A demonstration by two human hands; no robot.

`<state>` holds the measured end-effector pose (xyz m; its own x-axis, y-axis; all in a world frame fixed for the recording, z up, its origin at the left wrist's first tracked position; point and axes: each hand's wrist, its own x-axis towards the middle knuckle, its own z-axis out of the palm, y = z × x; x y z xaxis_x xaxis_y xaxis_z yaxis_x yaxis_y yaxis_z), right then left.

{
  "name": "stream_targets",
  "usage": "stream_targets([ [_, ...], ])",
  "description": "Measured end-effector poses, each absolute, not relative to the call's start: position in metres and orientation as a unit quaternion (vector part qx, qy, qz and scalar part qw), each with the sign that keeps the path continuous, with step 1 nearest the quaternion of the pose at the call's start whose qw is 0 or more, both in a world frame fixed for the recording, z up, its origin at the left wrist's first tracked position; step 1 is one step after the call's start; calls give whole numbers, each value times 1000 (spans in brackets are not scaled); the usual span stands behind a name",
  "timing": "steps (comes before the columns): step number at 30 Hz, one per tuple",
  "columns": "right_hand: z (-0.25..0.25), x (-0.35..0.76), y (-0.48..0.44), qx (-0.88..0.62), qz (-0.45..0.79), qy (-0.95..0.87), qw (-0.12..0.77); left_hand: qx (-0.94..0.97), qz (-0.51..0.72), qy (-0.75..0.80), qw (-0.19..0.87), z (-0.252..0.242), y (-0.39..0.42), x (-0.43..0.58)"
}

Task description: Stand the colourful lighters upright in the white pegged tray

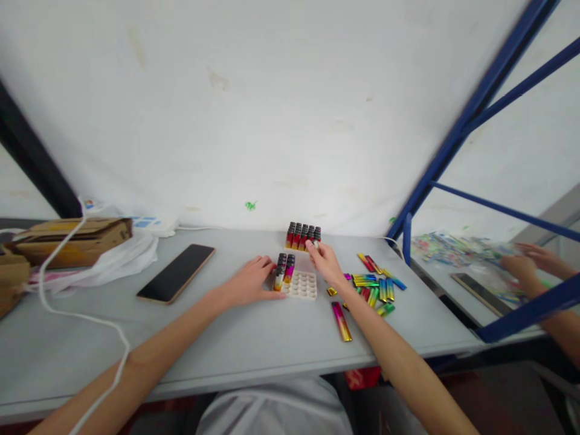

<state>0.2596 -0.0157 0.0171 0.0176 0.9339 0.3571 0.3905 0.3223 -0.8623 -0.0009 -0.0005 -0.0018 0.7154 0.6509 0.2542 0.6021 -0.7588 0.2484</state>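
My left hand lies at the left end of a white tray with round holes. Its thumb runs along the near edge and its fingers curl by the far side, holding the tray. Several upright black-topped lighters stand in the tray's left columns, with purple, yellow and pale bodies. Behind it, a second block of upright lighters, red to yellow with black tops, fills another white tray. My right hand is pinched at that block's right front corner, on what looks like a lighter, mostly hidden by the fingers.
Loose shiny coloured lighter bodies lie right of the trays, one nearer the edge. A phone, white cable and cardboard box are left. Beyond a blue frame, another person's hands work over plastic-looking packets.
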Motion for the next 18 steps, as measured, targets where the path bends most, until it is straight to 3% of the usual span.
stream_targets([
  [18, 13, 256, -25, -557, 158, -657, 483, 923, 153, 346, 72, -3, 1, -1],
])
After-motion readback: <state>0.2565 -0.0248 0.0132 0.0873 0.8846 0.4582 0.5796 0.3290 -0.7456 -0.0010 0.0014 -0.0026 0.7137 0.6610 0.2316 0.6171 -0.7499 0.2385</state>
